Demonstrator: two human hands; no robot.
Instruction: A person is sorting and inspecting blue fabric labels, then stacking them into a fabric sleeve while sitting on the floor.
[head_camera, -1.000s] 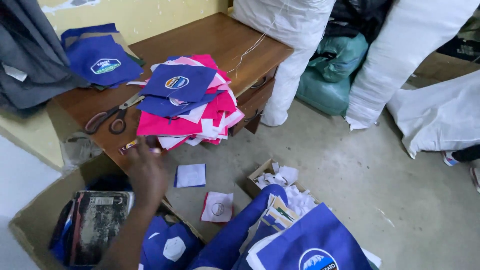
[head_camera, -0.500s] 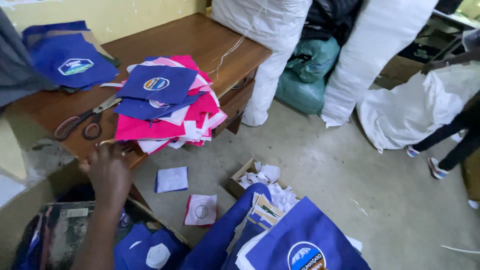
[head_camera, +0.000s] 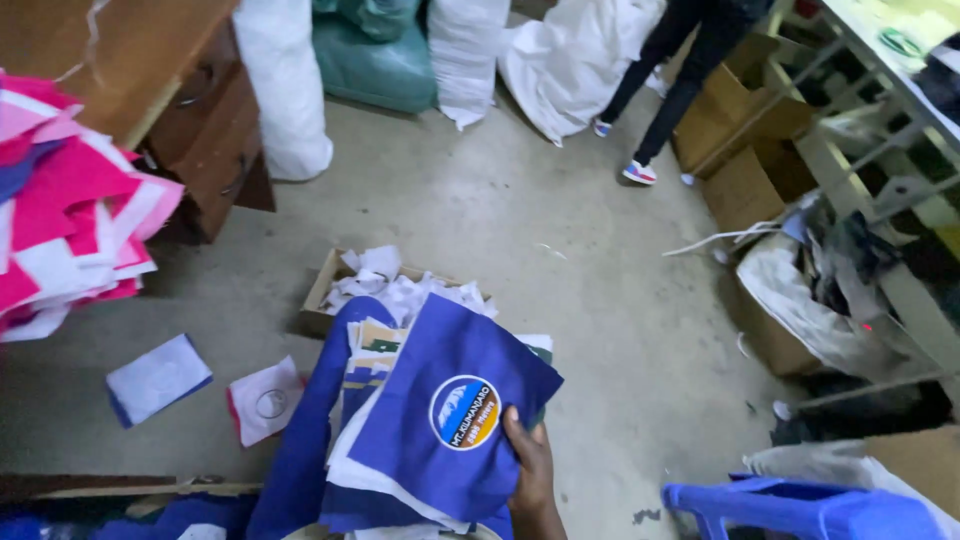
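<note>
- Right now we see our right hand (head_camera: 528, 462) at the bottom of the head view, fingers curled over the right edge of a blue fabric panel (head_camera: 440, 440), thumb on top — clamped on it.
- Panel: royal blue cloth, roughly square, tilted like a diamond, w/ a round printed badge (head_camera: 465, 412) near its middle (white ring, blue/yellow/orange inside).
- It's the top piece of a stack of fabric pieces (head_camera: 365, 400) resting on our lap; blue, white & cream edges fan out to the left & below.
- Relative to the grip: panel spreads up & left from the hand; badge sits just beside the fingertips, upper left of them.
- Left hand: not in view.
- Behind the stack, on the concrete floor (head_camera: 480, 220): a low cardboard box (head_camera: 325, 290) full of white scraps.
- Left of us on the floor: a white-and-blue piece (head_camera: 158, 378) & a white piece w/ red edge (head_camera: 264, 400), near each other, apart from the stack.
- Far left: a pile of pink & white cloth (head_camera: 70, 230) hanging over the edge of a wooden desk (head_camera: 150, 60).
- Top: white sacks (head_camera: 285, 90) & a green bag (head_camera: 375, 60) against the desk side; another person's legs (head_camera: 670, 90) in dark trousers stand by them, well apart from us.
- Lower right: a blue plastic stool (head_camera: 800, 508); cardboard boxes (head_camera: 750, 160) & clutter along the right.
</note>
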